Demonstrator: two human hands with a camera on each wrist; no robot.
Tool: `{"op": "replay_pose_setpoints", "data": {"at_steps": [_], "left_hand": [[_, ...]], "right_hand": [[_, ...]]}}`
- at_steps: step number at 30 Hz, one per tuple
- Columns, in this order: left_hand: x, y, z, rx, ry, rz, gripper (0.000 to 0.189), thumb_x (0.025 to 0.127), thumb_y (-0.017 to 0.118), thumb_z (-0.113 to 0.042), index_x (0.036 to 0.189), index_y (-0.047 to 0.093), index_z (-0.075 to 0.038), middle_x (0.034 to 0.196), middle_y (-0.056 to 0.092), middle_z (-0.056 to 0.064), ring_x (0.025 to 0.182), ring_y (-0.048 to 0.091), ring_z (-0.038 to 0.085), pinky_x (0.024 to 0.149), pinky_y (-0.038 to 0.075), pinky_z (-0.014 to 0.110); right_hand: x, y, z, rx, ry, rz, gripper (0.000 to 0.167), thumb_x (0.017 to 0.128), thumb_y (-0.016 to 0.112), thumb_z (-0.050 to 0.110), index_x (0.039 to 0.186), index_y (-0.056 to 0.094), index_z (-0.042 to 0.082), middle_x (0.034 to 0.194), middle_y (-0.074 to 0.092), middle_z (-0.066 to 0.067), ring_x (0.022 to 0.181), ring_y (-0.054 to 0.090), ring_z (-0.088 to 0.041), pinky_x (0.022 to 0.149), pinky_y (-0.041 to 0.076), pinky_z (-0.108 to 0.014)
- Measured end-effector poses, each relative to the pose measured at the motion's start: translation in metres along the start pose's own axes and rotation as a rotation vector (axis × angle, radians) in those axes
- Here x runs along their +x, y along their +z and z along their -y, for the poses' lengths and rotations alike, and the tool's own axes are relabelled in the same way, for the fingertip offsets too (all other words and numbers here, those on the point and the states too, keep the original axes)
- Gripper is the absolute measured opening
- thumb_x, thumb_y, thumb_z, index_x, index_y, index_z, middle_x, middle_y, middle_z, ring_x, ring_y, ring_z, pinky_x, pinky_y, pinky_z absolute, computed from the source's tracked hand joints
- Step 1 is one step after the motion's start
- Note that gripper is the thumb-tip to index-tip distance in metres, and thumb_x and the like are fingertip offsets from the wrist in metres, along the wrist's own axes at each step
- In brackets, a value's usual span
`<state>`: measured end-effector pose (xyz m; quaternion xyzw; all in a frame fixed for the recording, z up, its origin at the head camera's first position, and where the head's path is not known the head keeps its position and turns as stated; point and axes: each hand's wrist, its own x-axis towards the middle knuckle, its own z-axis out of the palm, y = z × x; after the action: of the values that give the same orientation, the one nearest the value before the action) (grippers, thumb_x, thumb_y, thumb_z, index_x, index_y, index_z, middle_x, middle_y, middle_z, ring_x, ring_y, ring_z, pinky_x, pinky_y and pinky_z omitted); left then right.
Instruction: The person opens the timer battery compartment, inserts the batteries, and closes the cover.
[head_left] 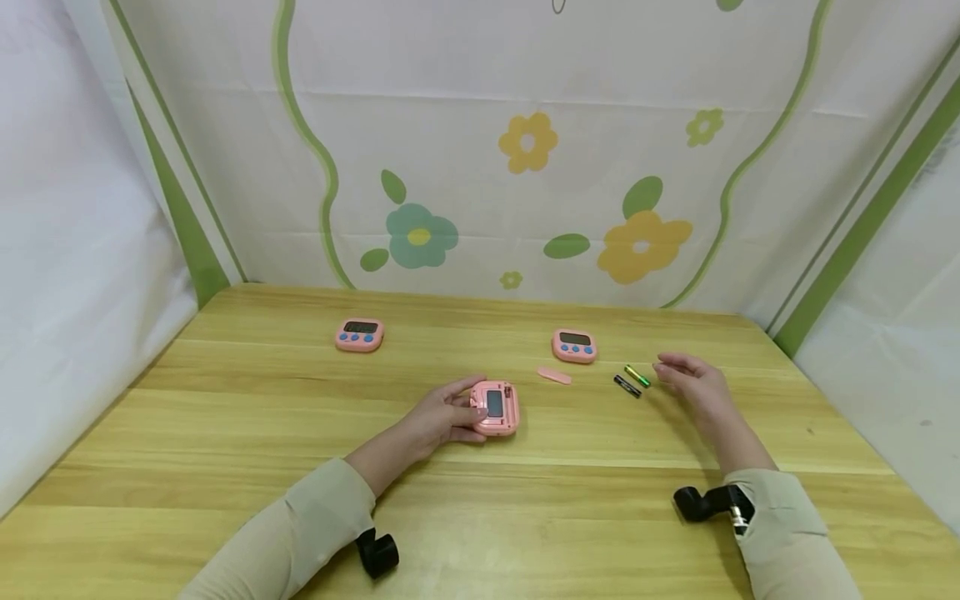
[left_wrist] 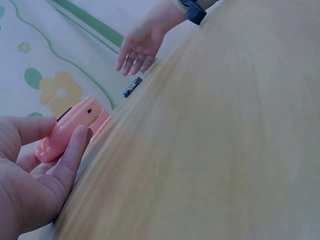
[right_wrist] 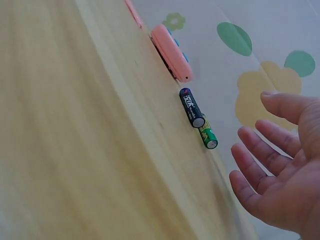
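Note:
My left hand [head_left: 442, 419] grips a pink digital timer [head_left: 507, 421] between thumb and fingers. Its back faces up, with a grey rectangle and an uncovered battery slot along the right side. In the left wrist view the timer [left_wrist: 75, 125] is seen edge-on, tilted over the table. The right hand [head_left: 697, 392] hovers just right of two small batteries, its fingers loosely spread and nothing in them. One battery is black [right_wrist: 191, 107]; the other is green and gold [head_left: 637, 376], lying close beside it. A thin pink battery cover [head_left: 554, 376] lies between the held timer and the batteries.
Two more pink timers with blue buttons lie face up farther back, one timer at left [head_left: 359, 335] and another timer at right [head_left: 574, 346]. The wooden table [head_left: 525, 517] ends at a flower-printed curtain [head_left: 480, 192]. Black wrist cameras hang at both sleeves.

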<state>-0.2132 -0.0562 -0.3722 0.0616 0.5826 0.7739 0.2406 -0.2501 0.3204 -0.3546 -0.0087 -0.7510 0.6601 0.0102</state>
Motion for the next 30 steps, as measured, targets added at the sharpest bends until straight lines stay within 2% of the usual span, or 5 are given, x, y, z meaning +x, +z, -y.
{"op": "replay_pose_setpoints", "data": {"at_steps": [4, 8, 16, 22, 30], "left_hand": [[0.000, 0.000, 0.000, 0.002, 0.002, 0.002, 0.061, 0.080, 0.054, 0.005, 0.135, 0.029, -0.009, 0.118, 0.045, 0.021, 0.079, 0.058, 0.026, 0.070, 0.050, 0.038], [0.000, 0.000, 0.000, -0.003, -0.003, 0.000, 0.062, 0.080, 0.055, 0.005, 0.135, 0.029, -0.009, 0.120, 0.044, 0.020, 0.079, 0.058, 0.027, 0.070, 0.050, 0.038], [0.001, 0.000, 0.001, -0.010, -0.013, -0.010, 0.062, 0.079, 0.055, 0.006, 0.134, 0.031, -0.010, 0.120, 0.044, 0.020, 0.079, 0.058, 0.027, 0.070, 0.050, 0.038], [0.001, 0.000, 0.000, -0.005, -0.007, -0.005, 0.062, 0.080, 0.055, 0.005, 0.134, 0.030, -0.010, 0.118, 0.045, 0.020, 0.078, 0.058, 0.027, 0.070, 0.050, 0.038], [0.001, 0.000, -0.001, 0.008, -0.005, -0.004, 0.061, 0.080, 0.055, 0.005, 0.134, 0.030, -0.009, 0.116, 0.046, 0.020, 0.077, 0.058, 0.027, 0.070, 0.050, 0.038]], "right_hand": [[0.002, -0.002, -0.008, -0.007, 0.010, -0.021, 0.040, 0.077, 0.066, 0.020, 0.110, 0.053, 0.001, 0.089, 0.058, 0.009, 0.083, 0.054, -0.006, 0.073, 0.045, -0.017], [0.004, -0.004, -0.016, -0.128, -0.005, -0.043, 0.055, 0.078, 0.064, 0.025, 0.118, 0.044, -0.008, 0.090, 0.056, 0.013, 0.085, 0.049, -0.002, 0.072, 0.042, -0.012], [0.005, -0.002, -0.025, -0.317, -0.080, -0.060, 0.052, 0.081, 0.060, 0.027, 0.116, 0.047, -0.010, 0.092, 0.056, 0.012, 0.084, 0.047, 0.000, 0.068, 0.043, -0.013], [0.005, 0.001, -0.027, -0.422, -0.094, -0.048, 0.049, 0.083, 0.058, 0.028, 0.115, 0.049, -0.008, 0.107, 0.053, -0.015, 0.086, 0.045, 0.000, 0.071, 0.040, -0.010], [0.006, 0.006, -0.027, -0.491, -0.063, -0.086, 0.046, 0.083, 0.058, 0.028, 0.113, 0.052, -0.006, 0.111, 0.051, -0.021, 0.098, 0.043, -0.021, 0.072, 0.037, -0.013]]}}
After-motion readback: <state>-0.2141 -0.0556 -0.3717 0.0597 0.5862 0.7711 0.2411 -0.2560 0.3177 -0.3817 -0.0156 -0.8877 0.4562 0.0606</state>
